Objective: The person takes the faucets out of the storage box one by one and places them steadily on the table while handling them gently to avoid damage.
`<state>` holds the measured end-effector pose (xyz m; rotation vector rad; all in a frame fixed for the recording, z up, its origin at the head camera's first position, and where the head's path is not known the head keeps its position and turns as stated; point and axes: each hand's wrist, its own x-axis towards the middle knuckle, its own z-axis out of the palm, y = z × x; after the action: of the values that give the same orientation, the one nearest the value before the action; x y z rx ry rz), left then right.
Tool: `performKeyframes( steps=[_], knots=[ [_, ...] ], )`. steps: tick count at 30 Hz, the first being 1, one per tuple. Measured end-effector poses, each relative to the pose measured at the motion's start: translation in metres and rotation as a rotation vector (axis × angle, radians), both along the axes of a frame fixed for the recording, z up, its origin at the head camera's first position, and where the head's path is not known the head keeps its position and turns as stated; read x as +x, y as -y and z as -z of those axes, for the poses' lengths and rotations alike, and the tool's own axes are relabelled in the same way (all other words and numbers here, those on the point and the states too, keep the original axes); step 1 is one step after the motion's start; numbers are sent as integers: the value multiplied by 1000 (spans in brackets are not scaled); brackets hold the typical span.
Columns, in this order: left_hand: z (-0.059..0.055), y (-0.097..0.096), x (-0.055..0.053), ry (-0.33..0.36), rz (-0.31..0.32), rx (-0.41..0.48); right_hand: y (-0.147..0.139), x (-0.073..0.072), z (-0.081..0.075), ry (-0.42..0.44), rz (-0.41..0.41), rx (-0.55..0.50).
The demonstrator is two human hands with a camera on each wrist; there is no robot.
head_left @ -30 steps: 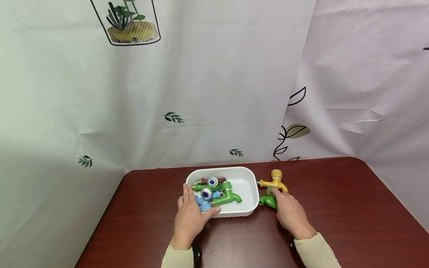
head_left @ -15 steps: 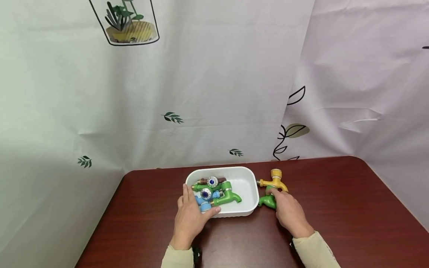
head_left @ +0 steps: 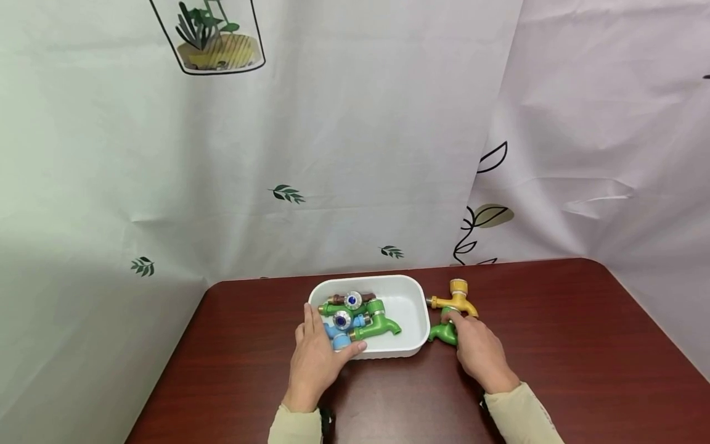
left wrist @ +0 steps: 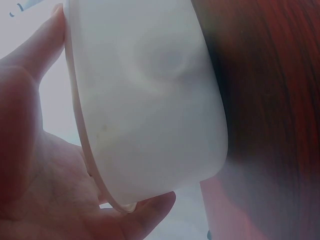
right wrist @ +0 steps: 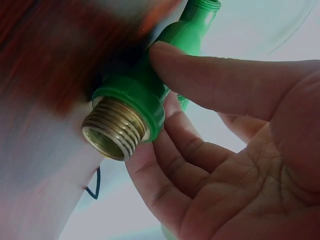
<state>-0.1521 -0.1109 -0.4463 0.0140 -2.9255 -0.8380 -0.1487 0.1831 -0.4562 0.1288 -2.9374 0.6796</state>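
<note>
Head: green tap (head_left: 443,333) in right hand (head_left: 480,354)

Downward head view, close wrist views, white tray (head_left: 409,316) common to head and left.

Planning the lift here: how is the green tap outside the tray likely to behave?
The green tap should stay stiff; its moulded body looks rigid. The metal-looking threaded end probably makes it heavier there. Its bent spout would likely hinder rolling.
</note>
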Motion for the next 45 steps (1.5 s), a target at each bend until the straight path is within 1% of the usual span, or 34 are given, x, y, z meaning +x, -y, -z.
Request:
performKeyframes(
  steps=[9,15,19,24,34,45],
  knots=[
    [0,-2,0,13,0,8,-2,2,1,9,16,0],
    [-1,-3,0,15,0,6,-1,3,-2,-6,18,-11],
    [-2,-3,0,16,0,8,-1,4,-5,-28,46,-20],
    [-2,-2,0,15,2,1,0,4,-8,-77,83,-40],
    [-3,-1,1,14,-3,11,6,4,-13,-215,126,-121],
    [-2,-1,1,1,-1,15,17,2,-13,-293,109,-190]
  ],
)
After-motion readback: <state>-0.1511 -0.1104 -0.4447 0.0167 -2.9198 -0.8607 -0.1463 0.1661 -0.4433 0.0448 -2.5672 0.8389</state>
